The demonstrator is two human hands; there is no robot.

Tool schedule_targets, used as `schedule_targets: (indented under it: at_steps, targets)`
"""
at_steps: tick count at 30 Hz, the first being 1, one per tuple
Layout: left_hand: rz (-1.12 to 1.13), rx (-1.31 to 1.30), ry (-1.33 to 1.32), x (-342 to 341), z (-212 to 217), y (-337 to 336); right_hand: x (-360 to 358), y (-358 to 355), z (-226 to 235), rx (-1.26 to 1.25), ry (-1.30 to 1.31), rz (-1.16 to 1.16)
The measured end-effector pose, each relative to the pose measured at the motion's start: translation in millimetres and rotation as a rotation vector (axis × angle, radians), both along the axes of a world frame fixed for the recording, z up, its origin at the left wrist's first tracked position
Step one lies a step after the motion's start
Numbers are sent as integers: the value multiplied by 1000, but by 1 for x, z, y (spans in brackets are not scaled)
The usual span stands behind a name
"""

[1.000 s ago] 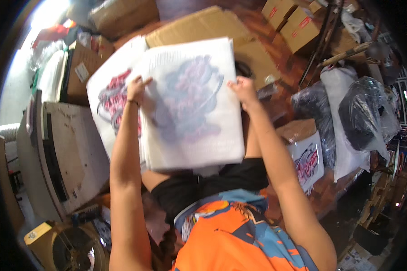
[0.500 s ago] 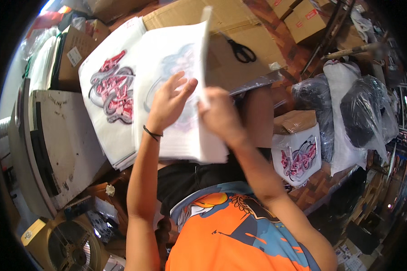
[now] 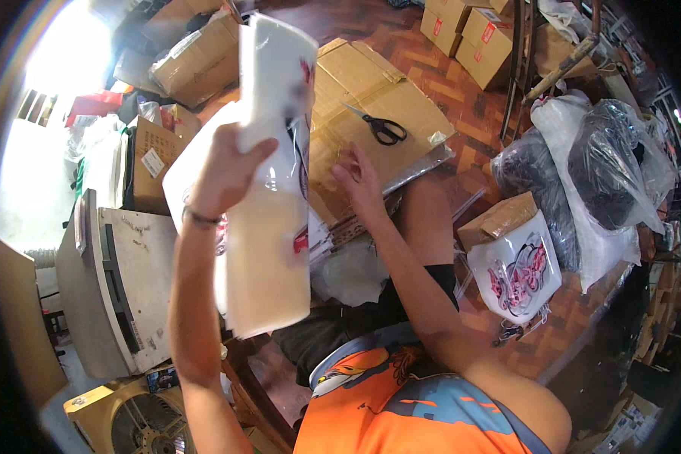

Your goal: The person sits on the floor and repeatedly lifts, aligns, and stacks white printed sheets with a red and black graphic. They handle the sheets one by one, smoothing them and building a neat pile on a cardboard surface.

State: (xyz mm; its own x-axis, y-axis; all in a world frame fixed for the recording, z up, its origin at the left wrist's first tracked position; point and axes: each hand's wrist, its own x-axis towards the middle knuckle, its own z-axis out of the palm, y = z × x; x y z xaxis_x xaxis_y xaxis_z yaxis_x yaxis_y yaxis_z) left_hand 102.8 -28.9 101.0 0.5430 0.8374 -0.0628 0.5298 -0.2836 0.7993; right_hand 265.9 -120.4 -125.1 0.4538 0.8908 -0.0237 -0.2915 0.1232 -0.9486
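Note:
My left hand (image 3: 228,170) grips a bent stack of white printed sheets (image 3: 268,265), its thumb lying across the near face. The stack stands tilted up, and parts of a red and dark print show along its right side. More of the white sheets (image 3: 183,178) show behind my left wrist. To the right, my right hand (image 3: 358,178) is apart from the sheets, with fingers loosely bent and nothing seen in them. It hovers over a flat cardboard piece (image 3: 356,91). Black-handled scissors (image 3: 386,132) lie on that cardboard, just beyond my right hand.
A printed white sheet (image 3: 518,276) in clear plastic lies on the wooden floor (image 3: 473,113) at right, near plastic-wrapped bundles (image 3: 605,166). Cardboard boxes (image 3: 484,45) stand at the far right. A worn white cabinet (image 3: 140,280) and a yellow fan (image 3: 140,424) are at left.
The sheets have been lifted off the cardboard and bent upright, moving left with my left hand. My right hand has let go of their edge. The view has shifted.

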Motion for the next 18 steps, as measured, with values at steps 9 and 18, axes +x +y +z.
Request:
schedule_targets:
  at_steps: [9,18]
  targets:
    - [247,-251,-502,-111,-29,45,89,29,46,159,469,492]
    - [476,-788,-786,-136,-257,17,114,66,-66,-328,-317,447]
